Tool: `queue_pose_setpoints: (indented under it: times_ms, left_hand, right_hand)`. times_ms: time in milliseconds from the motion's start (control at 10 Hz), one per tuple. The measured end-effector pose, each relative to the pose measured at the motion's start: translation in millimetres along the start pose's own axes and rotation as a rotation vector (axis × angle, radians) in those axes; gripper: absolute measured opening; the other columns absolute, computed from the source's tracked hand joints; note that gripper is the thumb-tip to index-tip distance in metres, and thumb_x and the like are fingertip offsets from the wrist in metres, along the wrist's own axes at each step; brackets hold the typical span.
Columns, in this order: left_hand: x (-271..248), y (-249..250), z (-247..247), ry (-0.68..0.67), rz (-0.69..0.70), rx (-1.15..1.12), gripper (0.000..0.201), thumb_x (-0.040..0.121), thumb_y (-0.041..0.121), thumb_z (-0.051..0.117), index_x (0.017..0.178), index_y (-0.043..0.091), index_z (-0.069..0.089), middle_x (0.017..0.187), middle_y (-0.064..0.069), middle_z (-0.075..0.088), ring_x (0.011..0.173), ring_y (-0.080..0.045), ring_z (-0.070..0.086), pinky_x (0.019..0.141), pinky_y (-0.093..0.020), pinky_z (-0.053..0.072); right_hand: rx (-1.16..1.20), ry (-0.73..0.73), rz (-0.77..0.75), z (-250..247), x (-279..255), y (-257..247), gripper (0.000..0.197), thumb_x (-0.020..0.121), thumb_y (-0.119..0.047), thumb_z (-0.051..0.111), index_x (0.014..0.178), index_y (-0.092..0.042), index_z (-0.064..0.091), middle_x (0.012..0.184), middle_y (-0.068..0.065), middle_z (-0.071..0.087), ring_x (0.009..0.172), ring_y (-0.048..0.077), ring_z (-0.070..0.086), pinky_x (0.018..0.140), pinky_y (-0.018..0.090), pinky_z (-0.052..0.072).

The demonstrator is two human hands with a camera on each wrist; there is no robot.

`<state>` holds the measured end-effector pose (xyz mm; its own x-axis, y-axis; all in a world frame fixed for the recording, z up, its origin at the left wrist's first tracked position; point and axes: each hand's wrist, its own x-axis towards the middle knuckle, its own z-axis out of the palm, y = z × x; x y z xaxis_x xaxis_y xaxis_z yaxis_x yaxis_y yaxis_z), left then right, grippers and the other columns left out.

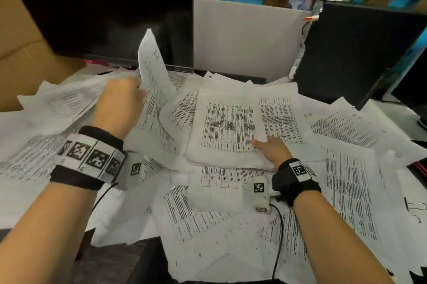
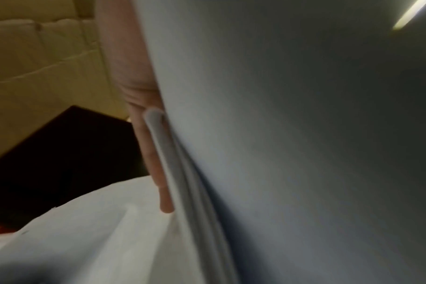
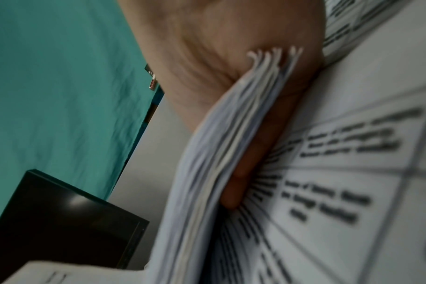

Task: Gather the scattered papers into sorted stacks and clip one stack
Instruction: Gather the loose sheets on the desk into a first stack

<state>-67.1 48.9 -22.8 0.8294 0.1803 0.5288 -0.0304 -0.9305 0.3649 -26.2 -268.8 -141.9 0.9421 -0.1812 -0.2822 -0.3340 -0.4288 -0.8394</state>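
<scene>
Printed white papers (image 1: 346,163) lie scattered over the whole desk. My left hand (image 1: 120,99) is raised at the left and grips a few sheets (image 1: 153,76) that stand up almost on edge; in the left wrist view a finger (image 2: 156,163) lies along the sheets' (image 2: 280,134) edge. My right hand (image 1: 272,149) holds the lower right corner of a thick stack (image 1: 227,126) with a table printed on top, thumb above. The right wrist view shows the stack's edge (image 3: 219,163) pinched between palm and a finger (image 3: 246,173) beneath. No clip is in view.
A black monitor (image 1: 104,11) stands at the back left, with a cardboard box (image 1: 20,36) beside it. A black computer case (image 1: 360,52) stands at the back right before a white partition (image 1: 242,36). Wrist camera cables (image 1: 279,233) trail over the papers.
</scene>
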Motion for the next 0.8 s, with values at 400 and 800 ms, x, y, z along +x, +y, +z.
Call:
queue_pose_setpoints:
  times_ms: [400,800]
  left_hand:
    - [51,81,-74,0.383,0.361,-0.433,0.022,0.092,0.016,0.051,0.106,0.005,0.063,0.086,0.014,0.052,0.066,0.011,0.046,0.067,0.000,0.035]
    - [30,41,143,-0.501,-0.358,-0.449,0.035,0.092,-0.003,0.035,0.122,-0.005,0.054,0.124,-0.019,0.057,0.111,-0.034,0.055,0.088,-0.037,0.047]
  right_hand:
    - [0.000,-0.006,0.018,-3,-8,-3,0.043,0.100,-0.029,0.053,0.135,-0.003,0.050,0.131,0.006,0.054,0.123,0.027,0.051,0.104,0.036,0.038]
    - [0.105,0.024,0.059,-4,-1,4,0.038,0.103,-0.015,0.041,0.134,0.005,0.051,0.135,0.025,0.054,0.128,0.038,0.051,0.104,0.040,0.041]
